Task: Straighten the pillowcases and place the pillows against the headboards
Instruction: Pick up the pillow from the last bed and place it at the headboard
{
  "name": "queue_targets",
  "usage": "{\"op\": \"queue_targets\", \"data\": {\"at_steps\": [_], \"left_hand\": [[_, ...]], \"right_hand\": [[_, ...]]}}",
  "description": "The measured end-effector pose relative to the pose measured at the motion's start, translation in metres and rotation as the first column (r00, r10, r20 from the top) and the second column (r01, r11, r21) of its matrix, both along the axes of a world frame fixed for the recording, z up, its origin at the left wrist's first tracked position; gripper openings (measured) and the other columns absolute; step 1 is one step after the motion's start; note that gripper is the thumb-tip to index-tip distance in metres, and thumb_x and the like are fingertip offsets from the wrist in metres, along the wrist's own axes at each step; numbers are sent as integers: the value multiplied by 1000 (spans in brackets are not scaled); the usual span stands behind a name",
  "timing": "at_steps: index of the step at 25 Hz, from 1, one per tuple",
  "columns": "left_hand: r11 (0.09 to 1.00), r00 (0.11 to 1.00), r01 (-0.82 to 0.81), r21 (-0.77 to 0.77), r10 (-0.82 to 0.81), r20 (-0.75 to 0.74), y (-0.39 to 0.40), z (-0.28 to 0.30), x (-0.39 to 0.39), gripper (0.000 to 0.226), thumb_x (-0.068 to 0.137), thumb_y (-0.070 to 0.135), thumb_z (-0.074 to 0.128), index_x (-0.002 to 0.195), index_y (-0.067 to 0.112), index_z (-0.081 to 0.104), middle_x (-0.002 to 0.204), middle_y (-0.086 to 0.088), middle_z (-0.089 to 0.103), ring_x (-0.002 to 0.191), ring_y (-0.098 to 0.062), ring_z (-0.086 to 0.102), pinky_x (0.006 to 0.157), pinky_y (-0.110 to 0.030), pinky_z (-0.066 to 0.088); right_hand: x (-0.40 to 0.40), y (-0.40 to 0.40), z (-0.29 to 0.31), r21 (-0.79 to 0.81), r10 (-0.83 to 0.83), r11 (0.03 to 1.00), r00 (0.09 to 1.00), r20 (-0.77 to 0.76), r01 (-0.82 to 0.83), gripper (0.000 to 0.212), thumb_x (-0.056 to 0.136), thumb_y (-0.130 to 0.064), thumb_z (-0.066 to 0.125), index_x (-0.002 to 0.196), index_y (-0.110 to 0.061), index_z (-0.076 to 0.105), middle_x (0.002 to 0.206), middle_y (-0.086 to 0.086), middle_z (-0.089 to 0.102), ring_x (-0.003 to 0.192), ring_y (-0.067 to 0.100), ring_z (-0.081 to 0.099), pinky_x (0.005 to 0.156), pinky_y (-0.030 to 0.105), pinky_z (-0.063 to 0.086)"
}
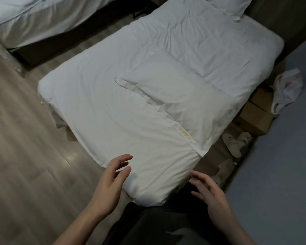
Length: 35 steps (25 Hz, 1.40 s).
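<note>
A wood-look floor (pixel 25 156) fills the left of the view, and a pale wall (pixel 290 174) rises on the right. Across the middle, a bed (pixel 113 112) with a rumpled white cover runs diagonally from the lower centre toward the upper right. A second bed (pixel 25 20), also in white, shows in the upper left corner, well apart from the first across a strip of floor.

One pillow (pixel 180 103) lies flat on the near half of the first bed, set crosswise, its white case creased and its open flap edge turned toward the person; a small yellow label sits on that edge. Another pillow (pixel 228 4) rests at the far end of the same bed, partly cut off by the top of the frame.

In the gap between the bed and the wall stand cardboard boxes (pixel 254 117), with a crumpled white plastic bag (pixel 286 89) lying over them and pale slippers (pixel 237 140) on the floor just beside.

The person's dark clothing fills the bottom centre. The left hand (pixel 111 183) hovers at the near corner of the bed, fingers spread and relaxed, holding nothing. The right hand (pixel 210 193) hangs near the same corner on its other side, fingers likewise loose and gripping nothing. Both hands are well short of the nearer pillow.
</note>
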State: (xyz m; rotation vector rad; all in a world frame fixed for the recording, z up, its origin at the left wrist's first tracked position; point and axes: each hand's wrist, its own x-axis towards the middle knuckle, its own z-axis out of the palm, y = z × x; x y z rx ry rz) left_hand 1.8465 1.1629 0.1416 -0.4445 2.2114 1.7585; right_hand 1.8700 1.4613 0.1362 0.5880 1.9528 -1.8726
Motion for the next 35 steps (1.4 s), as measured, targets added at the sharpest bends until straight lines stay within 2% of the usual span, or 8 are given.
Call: {"op": "queue_targets", "data": {"at_steps": [8, 12, 15, 19, 23, 29, 33, 35], "left_hand": [[969, 971, -230, -86, 235, 50, 115, -12, -23, 29, 101, 34, 55, 129, 39, 63, 138, 22, 61, 129, 1, 56, 98, -19, 41], [928, 926, -355, -117, 366, 93, 204, -2, -36, 28, 102, 35, 55, 128, 41, 62, 138, 22, 60, 129, 1, 56, 99, -18, 42], [910, 911, -396, -121, 406, 77, 256, 5, -52, 27, 104, 32, 56, 130, 39, 62, 139, 21, 60, 129, 2, 55, 99, -19, 42], [877, 880, -465, -124, 473, 43, 287, 14, -63, 30, 103, 22, 56, 130, 35, 62, 137, 18, 62, 128, 2, 55, 96, -15, 43], [850, 852, -516, -108, 522, 39, 299, 12, -69, 30, 103, 24, 56, 130, 36, 62, 137, 20, 61, 128, 4, 55, 96, -14, 42], [922, 922, -383, -61, 386, 42, 297, -18, -125, 32, 99, 42, 56, 130, 41, 61, 139, 22, 59, 129, 2, 54, 104, -27, 44], [925, 925, -377, -49, 379, 34, 298, -26, -171, 25, 104, 32, 57, 128, 39, 62, 136, 21, 60, 126, 3, 55, 99, -21, 44], [916, 914, -397, -61, 400, 62, 303, -37, -193, 25, 103, 34, 58, 127, 38, 63, 135, 19, 61, 125, 3, 56, 95, -17, 44]], "right_hand": [[-127, 83, -19, -31, 319, 947, 947, -46, -320, 28, 94, -44, 67, 121, -37, 71, 121, -11, 72, 119, 16, 66, 108, 46, 52], [-177, 157, -20, -110, 387, 915, 921, -28, -388, 64, 68, -78, 71, 118, -37, 73, 125, -14, 72, 120, 11, 67, 101, 37, 53], [-202, 206, -22, -119, 424, 901, 905, 26, -418, 28, 94, -37, 65, 119, -29, 72, 120, -14, 75, 120, 13, 67, 101, 39, 55], [-236, 228, -15, -90, 529, 844, 848, -13, -528, 51, 81, -60, 71, 120, -27, 70, 109, -17, 78, 107, 2, 71, 91, 23, 58], [-271, 226, -12, -62, 628, 777, 778, 7, -627, 26, 103, -8, 53, 118, -23, 68, 99, -19, 79, 95, -1, 72, 85, 16, 57], [-288, 258, -19, 28, 493, 870, 870, 11, -493, 26, 103, -16, 55, 121, -28, 70, 118, 3, 75, 115, 13, 69, 96, 32, 57], [-311, 271, -22, 43, 474, 879, 880, 23, -474, 51, 82, -63, 70, 120, -29, 69, 118, -9, 76, 114, 8, 69, 93, 30, 56], [-336, 275, -33, 43, 473, 879, 880, 41, -474, 32, 93, -45, 68, 120, -28, 69, 116, -17, 75, 115, 9, 69, 96, 33, 57]]}}
